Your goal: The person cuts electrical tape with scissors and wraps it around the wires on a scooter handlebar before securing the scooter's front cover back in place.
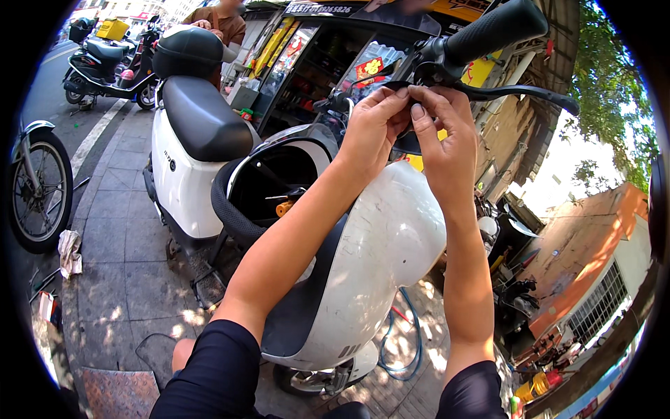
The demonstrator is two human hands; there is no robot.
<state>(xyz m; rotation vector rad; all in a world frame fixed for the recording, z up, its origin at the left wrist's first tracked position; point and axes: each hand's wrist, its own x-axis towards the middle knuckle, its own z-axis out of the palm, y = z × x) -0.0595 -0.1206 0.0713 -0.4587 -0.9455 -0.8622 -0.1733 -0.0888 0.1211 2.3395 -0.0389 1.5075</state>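
A white electric scooter (380, 244) stands in front of me, its front shell facing me. Both my hands are raised to its handlebar, just under the black rubber grip (497, 29) and beside the black brake lever (520, 92). My left hand (373, 126) pinches a small dark part at the lever mount with fingertips. My right hand (441, 136) meets it from the right, fingertips closed on the same spot. The part itself is mostly hidden by my fingers. The open front compartment (276, 185) holds an orange-handled tool (284, 207).
A second white scooter with a black seat (199, 115) and black top box (187, 52) stands at left. Another person (222, 21) stands behind it by a shop front. A bicycle wheel (38, 188), a rag (69, 251) and a blue hose (405, 342) lie on the paving.
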